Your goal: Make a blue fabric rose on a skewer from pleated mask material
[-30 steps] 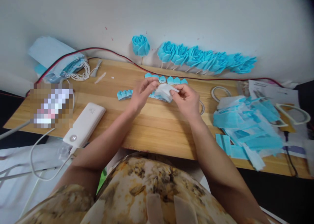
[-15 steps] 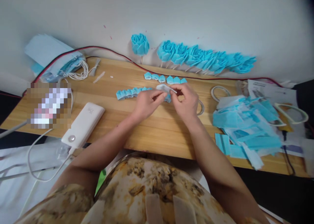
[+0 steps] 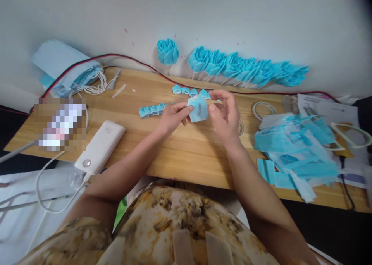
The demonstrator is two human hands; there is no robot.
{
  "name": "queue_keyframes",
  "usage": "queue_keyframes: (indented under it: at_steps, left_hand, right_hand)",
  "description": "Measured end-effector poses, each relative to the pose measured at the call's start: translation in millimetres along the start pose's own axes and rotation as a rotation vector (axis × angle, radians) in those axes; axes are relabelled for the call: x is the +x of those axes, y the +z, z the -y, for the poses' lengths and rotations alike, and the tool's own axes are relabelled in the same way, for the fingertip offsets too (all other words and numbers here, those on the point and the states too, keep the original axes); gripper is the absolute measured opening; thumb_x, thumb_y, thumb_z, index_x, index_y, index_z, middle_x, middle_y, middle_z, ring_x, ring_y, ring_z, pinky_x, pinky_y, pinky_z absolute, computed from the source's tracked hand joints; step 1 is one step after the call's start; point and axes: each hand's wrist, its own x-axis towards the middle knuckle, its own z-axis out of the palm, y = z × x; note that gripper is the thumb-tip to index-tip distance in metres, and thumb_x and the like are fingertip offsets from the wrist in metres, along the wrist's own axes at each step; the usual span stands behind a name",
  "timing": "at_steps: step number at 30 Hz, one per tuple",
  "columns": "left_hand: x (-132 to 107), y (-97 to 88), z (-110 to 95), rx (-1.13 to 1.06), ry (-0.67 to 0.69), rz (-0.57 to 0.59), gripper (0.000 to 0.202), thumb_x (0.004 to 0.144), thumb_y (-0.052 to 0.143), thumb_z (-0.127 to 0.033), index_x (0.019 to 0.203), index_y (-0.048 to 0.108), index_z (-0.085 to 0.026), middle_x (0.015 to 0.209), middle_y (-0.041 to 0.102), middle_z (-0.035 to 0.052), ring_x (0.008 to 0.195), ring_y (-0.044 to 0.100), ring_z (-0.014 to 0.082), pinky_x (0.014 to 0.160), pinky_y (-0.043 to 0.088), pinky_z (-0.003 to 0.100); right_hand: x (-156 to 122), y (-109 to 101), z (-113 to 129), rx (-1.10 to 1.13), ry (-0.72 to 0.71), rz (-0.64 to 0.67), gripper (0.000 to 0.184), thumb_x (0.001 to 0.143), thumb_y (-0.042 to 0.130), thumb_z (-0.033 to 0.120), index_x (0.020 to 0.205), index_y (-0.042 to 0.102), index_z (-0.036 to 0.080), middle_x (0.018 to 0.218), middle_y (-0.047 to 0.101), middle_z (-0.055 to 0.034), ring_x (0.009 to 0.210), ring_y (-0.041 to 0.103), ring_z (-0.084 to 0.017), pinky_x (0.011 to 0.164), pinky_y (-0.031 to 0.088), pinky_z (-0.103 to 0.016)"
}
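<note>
Over the middle of the wooden table (image 3: 180, 152), my left hand (image 3: 173, 118) pinches the left edge of a small light-blue fabric piece (image 3: 198, 109). My right hand (image 3: 225, 116) pinches the same piece on its right and top, fingers curled. The piece stands raised above the table, its flat face toward me. Just behind and left of my hands lie a strip of folded blue petals (image 3: 152, 109) and a short row of rolled petals (image 3: 186, 90).
Finished blue fabric roses (image 3: 241, 67) lean on the wall at the back, one rose (image 3: 167, 52) apart. Blue fabric scraps (image 3: 296, 148), tape rolls (image 3: 263, 109) and scissors (image 3: 353, 135) crowd the right. A white power bank (image 3: 100, 147), cables and a stack of masks (image 3: 69, 73) lie left.
The piece was low at the table with both hands folding it; now both hands have lifted it and turned its flat blue face toward me.
</note>
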Motion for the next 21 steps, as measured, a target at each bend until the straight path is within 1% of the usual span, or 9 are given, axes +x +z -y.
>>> queue_keyframes:
  at_steps: [2, 4, 6, 8, 9, 12, 15, 18, 21]
  left_hand:
    - [-0.7, 0.6, 0.4, 0.013, 0.021, 0.036, 0.022, 0.089, 0.072, -0.037, 0.079, 0.074, -0.018, 0.062, 0.067, -0.0002, 0.055, 0.06, 0.0096, 0.054, 0.05, 0.021]
    - [-0.9, 0.5, 1.7, 0.031, 0.047, 0.08, 0.026, 0.088, 0.073, -0.042, 0.078, 0.074, -0.018, 0.062, 0.067, 0.0002, 0.055, 0.059, 0.0098, 0.055, 0.05, 0.022]
    - [-1.1, -0.1, 3.2, 0.063, 0.064, 0.126, 0.031, 0.086, 0.075, -0.047, 0.074, 0.073, -0.018, 0.061, 0.066, 0.0003, 0.054, 0.057, 0.0098, 0.055, 0.049, 0.022]
    - [-1.3, -0.7, 3.7, 0.105, 0.07, 0.147, 0.036, 0.084, 0.076, -0.05, 0.069, 0.07, -0.018, 0.059, 0.064, 0.0003, 0.054, 0.055, 0.0098, 0.055, 0.047, 0.022]
    - [-1.5, -0.8, 3.4, 0.121, 0.07, 0.137, 0.039, 0.084, 0.075, -0.052, 0.067, 0.069, -0.018, 0.058, 0.063, 0.0003, 0.054, 0.055, 0.01, 0.055, 0.047, 0.023]
    - [-1.7, -1.2, 0.5, 0.116, 0.092, 0.045, 0.045, 0.086, 0.071, -0.056, 0.064, 0.066, -0.017, 0.061, 0.063, 0.0009, 0.059, 0.057, 0.0112, 0.06, 0.049, 0.024]
    - [-0.8, -1.8, -1.4, 0.066, 0.133, -0.029, 0.042, 0.086, 0.072, -0.056, 0.071, 0.068, -0.017, 0.068, 0.067, 0.0012, 0.065, 0.059, 0.0117, 0.065, 0.05, 0.025]
    - [0.7, -2.3, 1.1, 0.035, 0.155, -0.029, 0.037, 0.084, 0.076, -0.052, 0.073, 0.069, -0.018, 0.07, 0.067, 0.0004, 0.065, 0.059, 0.0115, 0.066, 0.05, 0.025]
    - [1.7, -2.5, 5.2, 0.027, 0.146, -0.037, 0.031, 0.083, 0.079, -0.045, 0.074, 0.068, -0.017, 0.069, 0.066, -0.0007, 0.063, 0.059, 0.0107, 0.065, 0.049, 0.024]
  right_hand:
    - [1.8, 1.0, -6.8, 0.209, 0.192, 0.034, 0.038, 0.09, 0.071, 0.043, 0.126, 0.062, 0.033, 0.125, 0.07, -0.0036, 0.12, 0.064, -0.023, 0.094, 0.056, -0.039]
    - [2.4, 2.9, -12.6, 0.346, 0.356, 0.119, 0.048, 0.086, 0.074, 0.048, 0.129, 0.06, 0.034, 0.12, 0.073, -0.0028, 0.113, 0.068, -0.023, 0.092, 0.058, -0.04]
    - [2.0, 4.4, -15.0, 0.38, 0.435, 0.18, 0.054, 0.082, 0.076, 0.051, 0.131, 0.06, 0.033, 0.112, 0.074, -0.0022, 0.104, 0.071, -0.023, 0.087, 0.06, -0.041]
    - [1.3, 4.9, -14.3, 0.35, 0.445, 0.186, 0.058, 0.08, 0.078, 0.05, 0.132, 0.061, 0.032, 0.105, 0.075, -0.0012, 0.097, 0.071, -0.022, 0.083, 0.061, -0.039]
    - [1.0, 4.8, -13.3, 0.334, 0.443, 0.179, 0.057, 0.08, 0.079, 0.049, 0.132, 0.062, 0.032, 0.103, 0.074, -0.0006, 0.095, 0.07, -0.021, 0.082, 0.061, -0.038]
    - [1.0, 3.9, -10.3, 0.309, 0.445, 0.163, 0.052, 0.079, 0.081, 0.044, 0.128, 0.066, 0.032, 0.1, 0.074, 0.0006, 0.092, 0.07, -0.019, 0.084, 0.06, -0.036]
    - [1.0, 4.0, -9.3, 0.303, 0.447, 0.169, 0.048, 0.08, 0.081, 0.043, 0.125, 0.068, 0.033, 0.099, 0.073, 0.0011, 0.092, 0.069, -0.02, 0.085, 0.059, -0.037]
    - [0.0, 5.6, -9.4, 0.312, 0.445, 0.185, 0.047, 0.08, 0.082, 0.042, 0.124, 0.069, 0.034, 0.095, 0.073, 0.0018, 0.088, 0.068, -0.019, 0.082, 0.059, -0.036]
    - [-1.3, 6.8, -9.0, 0.32, 0.451, 0.192, 0.049, 0.078, 0.084, 0.043, 0.124, 0.07, 0.034, 0.091, 0.073, 0.0025, 0.084, 0.068, -0.018, 0.08, 0.059, -0.035]
